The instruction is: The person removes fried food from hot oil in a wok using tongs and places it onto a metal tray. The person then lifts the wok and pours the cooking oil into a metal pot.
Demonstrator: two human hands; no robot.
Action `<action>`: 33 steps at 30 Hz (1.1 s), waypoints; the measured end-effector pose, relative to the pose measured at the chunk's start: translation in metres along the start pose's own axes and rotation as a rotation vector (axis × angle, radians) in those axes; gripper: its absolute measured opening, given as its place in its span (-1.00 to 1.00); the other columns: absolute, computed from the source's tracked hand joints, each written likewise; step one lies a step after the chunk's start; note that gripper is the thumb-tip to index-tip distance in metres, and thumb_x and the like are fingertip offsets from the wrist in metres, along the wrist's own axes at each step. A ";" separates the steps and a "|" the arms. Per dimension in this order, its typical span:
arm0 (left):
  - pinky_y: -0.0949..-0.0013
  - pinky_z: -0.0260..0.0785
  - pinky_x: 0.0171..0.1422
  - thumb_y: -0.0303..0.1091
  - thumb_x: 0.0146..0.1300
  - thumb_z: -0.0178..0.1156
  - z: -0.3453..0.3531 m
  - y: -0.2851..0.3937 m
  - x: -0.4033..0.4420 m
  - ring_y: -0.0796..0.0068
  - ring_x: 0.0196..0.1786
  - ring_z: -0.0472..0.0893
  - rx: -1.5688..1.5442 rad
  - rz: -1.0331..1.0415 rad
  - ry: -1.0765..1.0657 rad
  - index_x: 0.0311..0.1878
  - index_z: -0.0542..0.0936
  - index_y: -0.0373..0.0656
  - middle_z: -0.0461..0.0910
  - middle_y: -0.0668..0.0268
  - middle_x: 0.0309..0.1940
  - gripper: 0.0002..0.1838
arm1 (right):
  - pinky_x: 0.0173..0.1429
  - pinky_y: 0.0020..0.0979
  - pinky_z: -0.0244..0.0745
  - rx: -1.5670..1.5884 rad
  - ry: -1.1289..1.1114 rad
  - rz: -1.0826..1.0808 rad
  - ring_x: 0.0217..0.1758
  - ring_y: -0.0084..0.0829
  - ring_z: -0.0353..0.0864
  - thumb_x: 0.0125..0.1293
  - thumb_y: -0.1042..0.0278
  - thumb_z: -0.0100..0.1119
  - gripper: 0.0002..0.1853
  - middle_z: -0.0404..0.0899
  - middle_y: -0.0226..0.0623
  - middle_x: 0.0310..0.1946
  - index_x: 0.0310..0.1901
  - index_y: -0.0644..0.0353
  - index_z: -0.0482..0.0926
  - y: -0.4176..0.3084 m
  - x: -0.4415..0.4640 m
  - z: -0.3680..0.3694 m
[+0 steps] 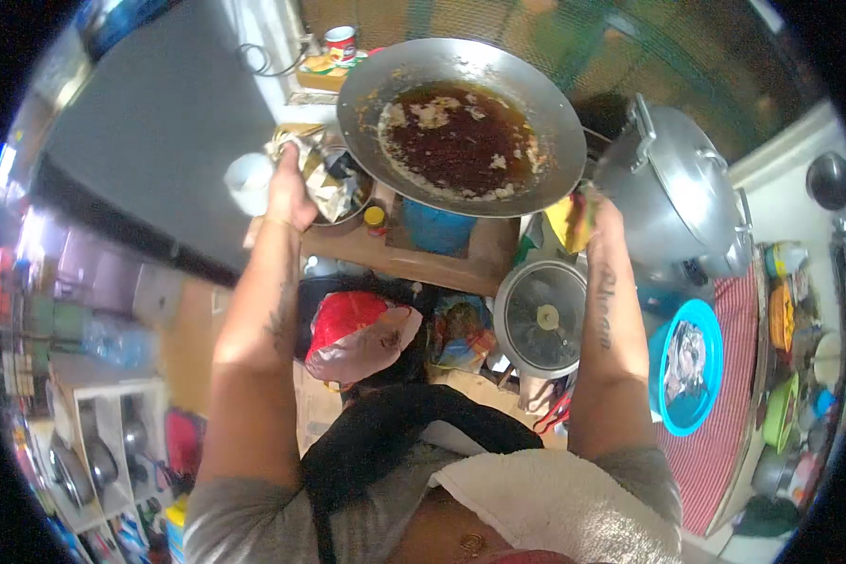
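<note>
The wide pan, with dark oil and pale crumbs in it, is at the top middle, between the person's 2 hands and beyond the near edge of the wooden desk. The left hand pinches a crumpled wrap by the pan's left side, thumb uppermost; the right hand is closed on a yellow cloth at the right side, near the big pot.

To handle the pan well, I would keep both pads thick and dry between skin and metal, and the 2 sides level, since loose oil runs to the lower rim. Slow, matched arms should suit it better than a quick pull. The right side seems to need most care, with the big pot so near; on the left, the white cup and the jar with the yellow lid could be knocked.

The pads cover what lies under them, so I cannot tell whether handles are there or whether either hand bears weight. The right fingers are blurred, and most left ones are hidden. What supports the pan from below is unclear, as is the oil's heat.
</note>
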State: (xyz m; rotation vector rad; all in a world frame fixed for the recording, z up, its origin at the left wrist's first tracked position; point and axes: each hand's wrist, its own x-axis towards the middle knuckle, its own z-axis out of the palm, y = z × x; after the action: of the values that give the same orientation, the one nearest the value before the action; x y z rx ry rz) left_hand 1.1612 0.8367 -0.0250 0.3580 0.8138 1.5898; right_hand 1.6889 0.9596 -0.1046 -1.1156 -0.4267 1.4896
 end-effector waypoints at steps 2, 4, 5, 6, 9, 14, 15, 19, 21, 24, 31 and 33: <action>-0.06 0.40 0.23 0.08 0.50 -0.17 -0.027 -0.004 0.011 0.10 0.14 0.54 0.011 -0.093 -0.023 0.30 0.36 -0.15 0.53 0.13 0.14 -0.45 | 0.10 -0.12 0.48 -0.811 0.388 -0.381 -0.05 -0.09 0.62 0.34 0.29 0.24 -0.64 0.63 -0.11 -0.06 0.05 0.35 0.50 -0.013 -0.058 0.027; -0.09 0.40 0.22 0.10 0.50 -0.16 -0.040 -0.005 0.016 0.08 0.16 0.53 0.020 -0.106 -0.017 0.32 0.33 -0.16 0.51 0.11 0.17 -0.43 | 0.05 -0.11 0.49 -1.205 0.621 -0.484 -0.05 -0.09 0.62 0.32 0.28 0.27 -0.61 0.62 -0.13 -0.04 0.07 0.33 0.49 -0.012 -0.043 0.021; -0.09 0.39 0.24 0.10 0.50 -0.16 -0.036 -0.004 0.014 0.07 0.19 0.51 0.016 -0.099 -0.037 0.34 0.31 -0.17 0.48 0.08 0.20 -0.41 | 0.08 -0.01 0.49 -0.905 0.450 -0.603 0.02 -0.06 0.60 0.41 0.15 0.14 -0.58 0.59 -0.13 0.01 0.14 0.28 0.45 -0.004 -0.015 -0.004; -0.08 0.37 0.27 0.10 0.50 -0.17 -0.015 0.002 -0.002 0.07 0.22 0.48 0.040 -0.077 -0.001 0.36 0.30 -0.17 0.46 0.08 0.22 -0.40 | 0.10 0.02 0.48 -0.722 0.394 -0.409 0.04 -0.06 0.59 0.44 0.08 0.07 -0.56 0.57 -0.13 0.04 0.16 0.25 0.43 -0.012 -0.011 0.001; -0.04 0.34 0.30 0.11 0.49 -0.16 -0.012 0.006 0.000 0.07 0.22 0.47 0.057 -0.071 0.008 0.36 0.30 -0.17 0.46 0.09 0.21 -0.39 | 0.27 0.22 0.30 -0.206 0.162 -0.068 0.20 -0.04 0.48 0.50 -0.22 -0.30 -0.39 0.50 -0.13 0.16 0.25 0.16 0.36 -0.030 -0.053 0.055; -0.04 0.38 0.23 0.12 0.47 -0.09 0.006 0.016 0.009 0.11 0.15 0.51 0.123 -0.121 0.074 0.28 0.38 -0.12 0.51 0.12 0.15 -0.44 | 0.40 0.41 -0.09 0.135 -0.119 -0.062 0.47 0.03 0.15 0.37 -0.48 -0.52 -0.17 0.24 -0.12 0.40 0.34 0.06 0.28 -0.044 -0.144 0.129; -0.02 0.37 0.19 0.22 0.44 -0.13 -0.004 0.010 0.023 0.13 0.03 0.53 0.082 -0.136 0.000 0.24 0.43 -0.04 0.55 0.20 0.07 -0.42 | 0.39 0.44 -0.12 0.162 -0.079 -0.017 0.48 0.06 0.11 0.36 -0.50 -0.55 -0.15 0.19 -0.12 0.43 0.36 0.05 0.26 -0.050 -0.160 0.140; -0.04 0.28 0.34 0.22 0.44 -0.14 0.007 0.013 0.039 0.08 0.24 0.46 0.187 -0.169 0.033 0.29 0.40 -0.11 0.48 0.14 0.23 -0.36 | 0.35 0.49 -0.07 0.249 -0.183 0.042 0.49 0.13 0.08 0.47 -0.27 -0.51 -0.29 0.18 -0.09 0.43 0.35 0.12 0.27 -0.043 -0.134 0.121; -0.05 0.25 0.37 0.23 0.45 -0.20 0.015 0.013 0.049 0.07 0.26 0.46 0.105 -0.241 -0.094 0.28 0.41 -0.16 0.49 0.10 0.22 -0.33 | 0.35 0.43 0.01 0.264 -0.183 0.067 0.45 0.11 0.17 0.47 -0.14 -0.42 -0.37 0.26 -0.07 0.38 0.30 0.16 0.32 -0.047 -0.141 0.136; -0.04 0.25 0.37 0.23 0.46 -0.24 0.026 0.017 0.057 0.08 0.24 0.48 0.132 -0.264 -0.093 0.27 0.41 -0.19 0.50 0.08 0.20 -0.32 | 0.43 0.25 0.04 0.268 -0.170 0.087 0.43 0.02 0.20 0.47 -0.03 -0.34 -0.43 0.26 -0.05 0.37 0.33 0.18 0.30 -0.047 -0.135 0.137; 0.04 0.53 -0.10 -0.16 0.45 -0.03 0.009 0.006 0.073 0.14 -0.10 0.63 0.304 -0.064 0.160 0.17 0.45 -0.22 0.59 0.11 -0.02 -0.62 | 0.20 -0.01 0.48 0.064 -0.208 0.030 0.13 -0.14 0.59 0.46 0.13 -0.16 -0.59 0.60 -0.12 0.07 0.08 0.25 0.53 -0.036 -0.080 0.096; 0.16 0.57 -0.38 -0.34 0.40 0.08 -0.018 0.003 0.084 0.23 -0.27 0.64 0.481 0.065 0.238 0.10 0.49 -0.22 0.60 0.15 -0.12 -0.72 | 0.15 -0.04 0.53 0.015 -0.219 0.008 0.09 -0.17 0.62 0.45 0.11 -0.13 -0.59 0.62 -0.15 0.04 0.08 0.23 0.54 -0.035 -0.072 0.090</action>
State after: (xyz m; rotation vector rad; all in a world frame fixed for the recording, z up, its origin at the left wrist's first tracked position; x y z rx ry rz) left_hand 1.1308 0.9113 -0.0538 0.5476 1.3870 1.5024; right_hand 1.6261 0.9323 -0.0054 -0.9460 -0.5614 1.6266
